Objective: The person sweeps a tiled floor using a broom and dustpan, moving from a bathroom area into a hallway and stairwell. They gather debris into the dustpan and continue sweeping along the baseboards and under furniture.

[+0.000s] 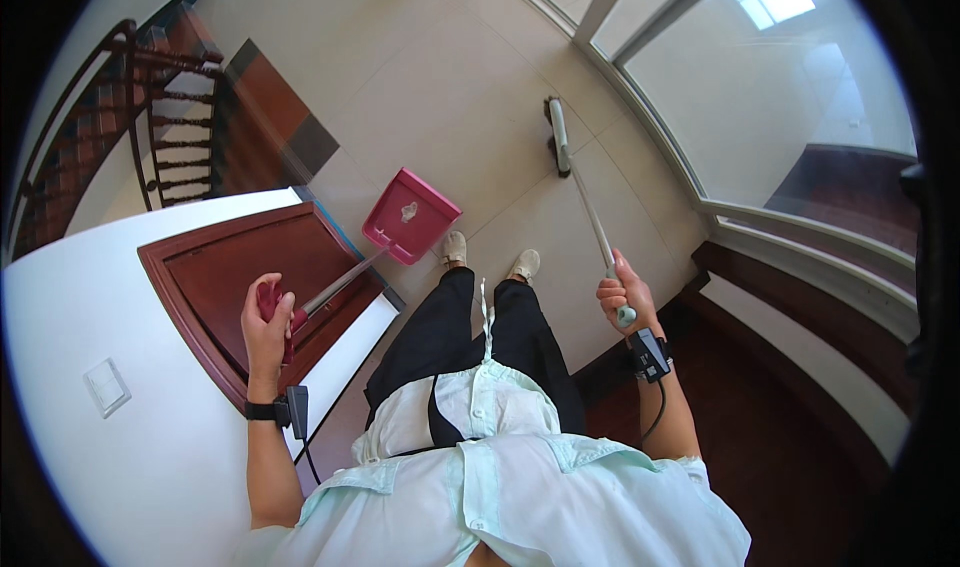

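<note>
My left hand (266, 334) grips the red handle of a long-handled pink dustpan (420, 226). The pan sits to the left of my feet, and a small pale clump of debris (409, 211) lies inside it. In my right hand (630, 297) is the upper end of a broom's pale pole (592, 214). The broom head (557, 136), a light bar with dark bristles, is on the floor ahead and to the right, apart from the dustpan.
Beige tiles (450, 94) cover the floor. On the left are a white wall (60, 319) with a light switch (107, 388), a reddish-brown wood panel (255, 282) and a staircase with a wooden balustrade (180, 143). A framed glass partition (750, 102) runs along the right.
</note>
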Available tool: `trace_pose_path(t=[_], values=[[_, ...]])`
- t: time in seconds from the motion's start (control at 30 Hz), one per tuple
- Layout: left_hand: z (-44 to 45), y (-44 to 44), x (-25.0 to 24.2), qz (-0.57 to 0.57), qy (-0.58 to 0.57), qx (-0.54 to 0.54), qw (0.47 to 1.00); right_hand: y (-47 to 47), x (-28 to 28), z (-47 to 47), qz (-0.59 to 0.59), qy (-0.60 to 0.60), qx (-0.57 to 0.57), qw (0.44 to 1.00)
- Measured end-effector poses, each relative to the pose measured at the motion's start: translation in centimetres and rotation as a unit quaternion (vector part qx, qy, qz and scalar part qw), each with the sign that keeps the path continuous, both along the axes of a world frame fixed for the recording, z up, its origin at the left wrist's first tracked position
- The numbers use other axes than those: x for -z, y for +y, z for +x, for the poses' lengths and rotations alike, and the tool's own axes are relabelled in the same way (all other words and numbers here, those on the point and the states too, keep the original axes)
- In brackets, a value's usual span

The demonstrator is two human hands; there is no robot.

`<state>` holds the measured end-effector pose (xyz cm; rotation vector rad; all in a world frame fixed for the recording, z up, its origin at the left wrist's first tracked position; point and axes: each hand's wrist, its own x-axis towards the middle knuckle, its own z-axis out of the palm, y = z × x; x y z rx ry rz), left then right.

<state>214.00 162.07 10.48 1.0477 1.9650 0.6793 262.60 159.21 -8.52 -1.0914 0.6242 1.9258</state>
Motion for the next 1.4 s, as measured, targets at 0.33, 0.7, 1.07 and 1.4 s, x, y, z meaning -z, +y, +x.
trace_pose_path(t=[0.33, 0.7, 1.07, 1.4], values=[[1.7, 2.0, 0.8, -0.048, 0.052, -0.038, 0.997, 14.2, 15.4, 1.1, 0.099, -0.348, -0.347, 0.865], [-3.1, 2.0, -0.6, 0.007, -0.007, -0.084, 0.996, 1.2, -0.6, -2.4, -0.043, -0.112, -0.250, 0.961], [-11.2, 5.2, -5.2, 0.123, -0.038, -0.159, 0.979, 0.1, 2.0, -7.8, -0.182, 0.054, 0.223, 0.956], [-22.4, 20.5, -5.6, 0.176, -0.118, -0.156, 0.965, 9.0, 10.1, -21.6, -0.206, 0.052, 0.319, 0.924]])
